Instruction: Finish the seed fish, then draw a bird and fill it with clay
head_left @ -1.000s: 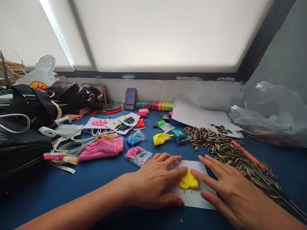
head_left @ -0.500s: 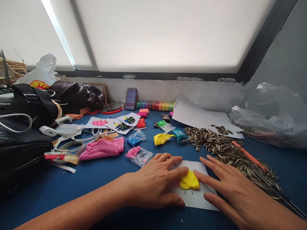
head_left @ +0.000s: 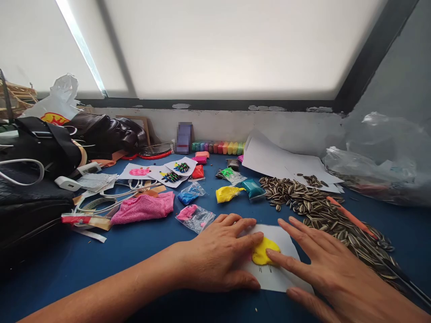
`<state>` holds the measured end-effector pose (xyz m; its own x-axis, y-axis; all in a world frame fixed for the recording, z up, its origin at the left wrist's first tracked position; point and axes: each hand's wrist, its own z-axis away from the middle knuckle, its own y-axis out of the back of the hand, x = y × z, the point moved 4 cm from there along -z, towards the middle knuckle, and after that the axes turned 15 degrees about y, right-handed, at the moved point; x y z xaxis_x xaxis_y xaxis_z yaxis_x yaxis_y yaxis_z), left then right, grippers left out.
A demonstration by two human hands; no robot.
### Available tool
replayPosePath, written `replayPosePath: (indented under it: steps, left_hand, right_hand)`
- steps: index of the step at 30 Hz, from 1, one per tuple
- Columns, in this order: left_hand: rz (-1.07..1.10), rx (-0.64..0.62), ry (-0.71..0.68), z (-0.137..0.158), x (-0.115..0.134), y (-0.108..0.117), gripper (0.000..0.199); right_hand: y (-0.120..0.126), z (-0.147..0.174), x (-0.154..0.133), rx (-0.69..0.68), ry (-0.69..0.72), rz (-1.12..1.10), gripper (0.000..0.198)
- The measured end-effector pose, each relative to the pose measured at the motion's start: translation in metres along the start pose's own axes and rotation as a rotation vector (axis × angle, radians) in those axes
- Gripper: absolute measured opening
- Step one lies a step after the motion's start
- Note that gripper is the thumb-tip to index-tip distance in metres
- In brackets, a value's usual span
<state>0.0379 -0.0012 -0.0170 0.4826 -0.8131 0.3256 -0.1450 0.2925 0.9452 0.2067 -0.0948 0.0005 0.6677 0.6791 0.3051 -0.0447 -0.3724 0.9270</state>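
Note:
A flat piece of yellow modelling clay (head_left: 263, 252) lies on a small white sheet of paper (head_left: 278, 281), with short drawn legs showing below it. My left hand (head_left: 224, 253) rests on the sheet's left part, fingers stretched out, its index fingertip at the clay's upper left edge. My right hand (head_left: 323, 260) is spread over the right side, and its index fingertip touches the clay's right part. A bit of pink shows beside the clay, mostly hidden under my left hand.
Sunflower seeds (head_left: 296, 197) are heaped at the right with an orange stick (head_left: 352, 217). Bagged clay, including a yellow packet (head_left: 227, 194) and a teal packet (head_left: 252, 190), lies beyond my hands. A pink cloth (head_left: 144, 208), decorated paper cards (head_left: 170, 176) and black bags (head_left: 33, 179) are at left.
My right index finger has moved left and down from the clay's upper edge onto its right part. The clay's outline looks rounder. My left hand stays nearly still.

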Motion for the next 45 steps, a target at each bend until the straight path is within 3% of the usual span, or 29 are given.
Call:
replayPosePath:
  steps: [14, 20, 23, 27, 33, 40, 45]
  left_hand:
    - [0.010, 0.002, 0.000, 0.001, -0.001, 0.000, 0.070]
    - [0.010, 0.002, -0.001, 0.000, 0.001, 0.001, 0.072]
    - [-0.001, -0.001, -0.002, 0.000, 0.002, 0.002, 0.069]
    - [-0.009, -0.013, 0.003, 0.000, 0.002, 0.001, 0.068]
    - [0.005, -0.005, 0.004, 0.001, 0.001, 0.001, 0.068]
    - [0.011, -0.005, 0.007, 0.001, 0.001, 0.003, 0.068]
    - [0.014, -0.003, -0.001, 0.001, 0.001, 0.002, 0.068]
  right_hand:
    - [0.000, 0.007, 0.005, 0.012, 0.033, 0.081, 0.039]
    - [-0.001, 0.012, 0.011, 0.035, -0.030, 0.070, 0.045]
    - [-0.004, 0.010, 0.007, 0.013, 0.004, 0.107, 0.047]
    - [-0.006, 0.005, 0.003, -0.011, 0.053, 0.166, 0.063]
    - [-0.003, 0.004, 0.002, -0.011, 0.065, 0.228, 0.064]
    - [-0.005, 0.018, 0.014, 0.021, 0.026, 0.115, 0.064]
    - [-0.012, 0.021, 0.012, -0.002, -0.004, 0.048, 0.077]
